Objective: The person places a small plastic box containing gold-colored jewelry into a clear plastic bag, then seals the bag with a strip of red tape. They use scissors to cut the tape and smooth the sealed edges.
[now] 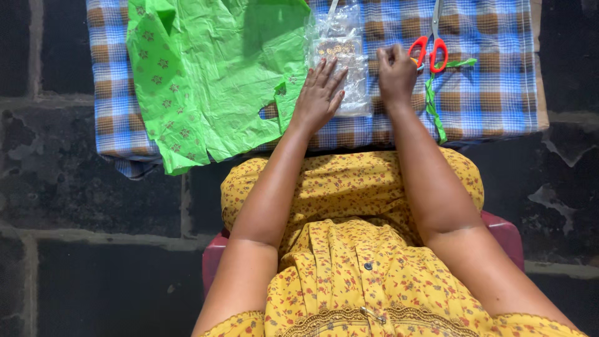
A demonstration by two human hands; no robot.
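My left hand [319, 93] lies flat with fingers spread on a clear plastic packet [340, 50] that holds small gold-coloured pieces. My right hand [395, 73] is curled into a loose fist at the packet's right edge, fingers pinched together; whether it grips the packet's edge I cannot tell. Red-handled scissors [430, 48] lie just right of that hand, apart from it. A thin green strip [433, 103] trails down from under the scissors.
A large green plastic sheet with small flower prints [206, 75] is spread on the left of the blue and brown checked cloth [493, 93]. The cloth covers a low surface over a dark stone floor [75, 206]. I sit on a red stool [505, 231].
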